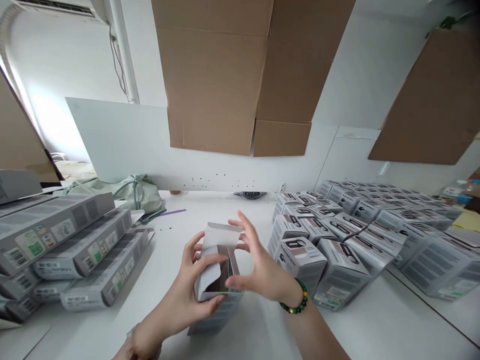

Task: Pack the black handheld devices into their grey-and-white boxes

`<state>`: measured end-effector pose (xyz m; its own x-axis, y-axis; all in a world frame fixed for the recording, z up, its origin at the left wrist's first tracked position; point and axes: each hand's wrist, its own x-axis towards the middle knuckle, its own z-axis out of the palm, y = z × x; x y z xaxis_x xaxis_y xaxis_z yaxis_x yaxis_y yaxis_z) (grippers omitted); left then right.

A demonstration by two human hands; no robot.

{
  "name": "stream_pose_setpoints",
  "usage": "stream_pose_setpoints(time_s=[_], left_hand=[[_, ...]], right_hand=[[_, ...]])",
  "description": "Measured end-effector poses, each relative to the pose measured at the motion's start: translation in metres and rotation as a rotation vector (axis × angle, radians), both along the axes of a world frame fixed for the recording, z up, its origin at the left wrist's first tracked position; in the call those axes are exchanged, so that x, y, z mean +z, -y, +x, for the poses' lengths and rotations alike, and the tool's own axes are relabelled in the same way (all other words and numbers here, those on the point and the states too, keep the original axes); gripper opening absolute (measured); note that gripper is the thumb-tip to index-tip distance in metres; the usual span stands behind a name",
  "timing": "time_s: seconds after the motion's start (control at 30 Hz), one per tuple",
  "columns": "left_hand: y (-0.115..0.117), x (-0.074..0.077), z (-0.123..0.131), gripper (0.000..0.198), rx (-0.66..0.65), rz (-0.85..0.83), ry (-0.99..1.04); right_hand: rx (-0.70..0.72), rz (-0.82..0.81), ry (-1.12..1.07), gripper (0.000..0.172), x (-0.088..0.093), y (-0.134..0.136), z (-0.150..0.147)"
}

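Observation:
An upright grey-and-white carton (pixel 219 312) stands on the table in front of me with its top flaps raised. Its inside looks dark, and something flat with pale edges shows along the right wall; I cannot make out what it is. My left hand (pixel 197 282) is wrapped around the carton's left side, with a finger over a side flap. On the other side, my right hand (pixel 258 262) has its fingers spread apart, the thumb at the carton's right rim and the fingertips by the raised back flap. Nothing shows gripped in it.
Several flattened long cartons (pixel 86 245) are stacked at the left. Rows of closed printed boxes (pixel 302 255) fill the right side. A pale green cloth bag (pixel 137 192) and a purple strip (pixel 172 212) lie toward the back. Brown cardboard (pixel 213 75) hangs on the wall.

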<state>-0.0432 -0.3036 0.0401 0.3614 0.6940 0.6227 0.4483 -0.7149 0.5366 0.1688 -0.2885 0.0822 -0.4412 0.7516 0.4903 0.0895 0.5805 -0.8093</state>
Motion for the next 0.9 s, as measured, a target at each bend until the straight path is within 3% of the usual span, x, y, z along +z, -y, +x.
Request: stream_pose_setpoints(time_s=[0.1, 0.17, 0.23, 0.33, 0.4, 0.5, 0.67, 0.9], left_hand=[[-0.005, -0.004, -0.001, 0.047, 0.102, 0.027, 0.048], [-0.01, -0.007, -0.001, 0.053, 0.148, 0.077, 0.124], [-0.013, -0.01, 0.0, 0.058, 0.176, 0.152, 0.174], [-0.015, -0.011, 0.004, 0.059, 0.253, 0.296, 0.162], [-0.015, -0.01, 0.006, 0.06, 0.319, 0.397, 0.131], [-0.013, -0.009, 0.01, 0.059, 0.393, 0.524, 0.055], [-0.008, -0.015, 0.016, 0.045, 0.505, 0.683, -0.196], [-0.004, -0.022, 0.022, 0.047, 0.49, 0.718, -0.312]], right_hand=[[-0.022, -0.051, 0.069, 0.089, -0.006, -0.002, -0.005], [-0.137, -0.01, 0.01, 0.075, -0.01, -0.007, -0.007], [-0.318, 0.138, -0.01, 0.062, -0.013, -0.013, -0.009], [-0.553, 0.463, 0.137, 0.028, -0.013, -0.015, -0.012], [-0.599, 0.588, 0.295, 0.014, -0.01, -0.012, -0.015], [-0.569, 0.56, 0.471, 0.003, -0.006, -0.006, -0.02], [-0.54, 0.43, 0.559, 0.015, -0.016, -0.007, -0.032], [-0.496, 0.276, 0.534, 0.033, -0.032, -0.014, -0.043]])
